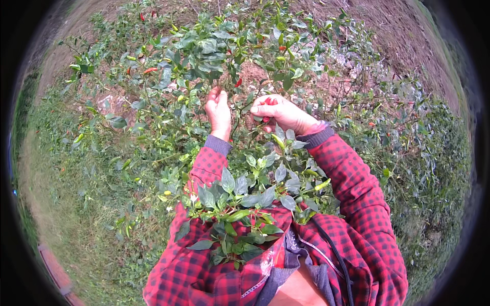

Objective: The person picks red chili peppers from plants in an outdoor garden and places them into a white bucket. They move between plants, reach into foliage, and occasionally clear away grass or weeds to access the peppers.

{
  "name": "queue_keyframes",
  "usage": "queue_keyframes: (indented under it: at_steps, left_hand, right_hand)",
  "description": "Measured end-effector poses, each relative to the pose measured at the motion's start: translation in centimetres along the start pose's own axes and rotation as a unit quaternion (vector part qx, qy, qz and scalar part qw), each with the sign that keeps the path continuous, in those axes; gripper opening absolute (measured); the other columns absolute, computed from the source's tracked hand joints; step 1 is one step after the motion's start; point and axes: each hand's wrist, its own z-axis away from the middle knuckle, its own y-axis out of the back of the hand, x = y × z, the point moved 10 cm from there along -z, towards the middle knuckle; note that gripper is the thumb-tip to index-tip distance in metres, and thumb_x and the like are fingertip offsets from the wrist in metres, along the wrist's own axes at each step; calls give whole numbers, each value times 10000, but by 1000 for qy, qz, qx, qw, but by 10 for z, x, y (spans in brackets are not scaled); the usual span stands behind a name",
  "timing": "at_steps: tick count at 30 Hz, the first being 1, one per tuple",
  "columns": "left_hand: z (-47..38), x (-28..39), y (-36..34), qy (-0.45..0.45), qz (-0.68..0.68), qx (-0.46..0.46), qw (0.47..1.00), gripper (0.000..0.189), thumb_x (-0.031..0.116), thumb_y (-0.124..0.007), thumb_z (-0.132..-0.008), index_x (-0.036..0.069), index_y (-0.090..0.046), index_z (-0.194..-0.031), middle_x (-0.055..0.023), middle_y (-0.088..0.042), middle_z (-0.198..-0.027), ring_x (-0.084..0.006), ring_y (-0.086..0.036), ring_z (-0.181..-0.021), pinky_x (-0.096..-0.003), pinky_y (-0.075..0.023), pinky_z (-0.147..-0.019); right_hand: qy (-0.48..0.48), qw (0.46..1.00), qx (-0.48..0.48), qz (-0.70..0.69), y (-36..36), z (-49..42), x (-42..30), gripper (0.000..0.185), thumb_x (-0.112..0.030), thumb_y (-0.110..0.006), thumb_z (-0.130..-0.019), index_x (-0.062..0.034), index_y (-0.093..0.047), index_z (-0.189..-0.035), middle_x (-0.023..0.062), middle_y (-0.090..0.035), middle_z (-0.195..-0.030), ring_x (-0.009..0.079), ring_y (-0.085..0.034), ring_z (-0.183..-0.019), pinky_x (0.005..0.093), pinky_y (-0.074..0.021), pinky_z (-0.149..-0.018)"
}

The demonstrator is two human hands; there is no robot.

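Note:
Both of my hands are among chili pepper plants (208, 49). My right hand (281, 113) is curled around several red chili peppers (271, 101), which show between its fingers and thumb. To its left, my left hand (219, 111) is raised at the stems below a leafy clump, thumb and fingertips close together; whether it pinches anything is hidden. A red chili pepper (238, 82) hangs just above and between the two hands. Farther up on the left, another red chili pepper (150, 70) shows among the leaves.
A leafy branch with a green chili pepper (238, 215) stands close against my chest. More green peppers (322, 184) hang near my right sleeve. Pepper foliage spreads on both sides, with bare soil (402, 42) beyond at the upper right. A reddish edge (55, 267) lies at the lower left.

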Motion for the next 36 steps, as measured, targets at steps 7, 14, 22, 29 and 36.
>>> queue_keyframes:
  at_steps: [7,14,22,29,36]
  left_hand:
    - [-5,-34,-36,56,-24,-172,983,140,77,-506,-873,-12,-593,-936,-11,-605,-783,-71,-558,-672,-212,-448,-604]
    - [27,-29,-37,50,-81,-236,967,171,114,-494,-897,-1,-591,-978,-35,-642,-836,-79,-593,-732,-204,-453,-621]
    - [34,-26,-45,-35,-182,-302,935,95,67,-486,-883,18,-547,-830,72,-466,-709,-20,-393,-670,-202,-350,-574]
    - [39,-30,-41,-29,-158,-319,934,278,-17,-445,-856,6,-560,-1109,-14,-612,-952,-69,-534,-869,-237,-442,-783]
    - [33,-27,-39,0,-93,-279,956,223,12,-444,-877,-26,-564,-1060,-20,-605,-920,-68,-538,-821,-223,-463,-719]
  right_hand:
    - [-18,992,120,39,25,-34,17,119,-193,-569,-829,-78,-594,-848,-17,-517,-613,78,-497,-398,210,-391,-350]
    - [30,964,249,85,71,-37,35,193,-148,-554,-821,-37,-575,-978,-14,-519,-648,69,-476,-407,198,-383,-369]
    - [80,981,173,40,50,-45,34,331,-89,-562,-758,7,-498,-1068,23,-574,-756,65,-509,-508,218,-421,-381]
    - [118,973,152,129,35,-50,30,283,-11,-577,-738,-10,-513,-1013,-8,-574,-777,37,-512,-619,201,-437,-528]
    - [152,945,211,198,44,-51,31,90,7,-586,-723,-16,-531,-792,-31,-533,-695,22,-460,-658,192,-411,-586]
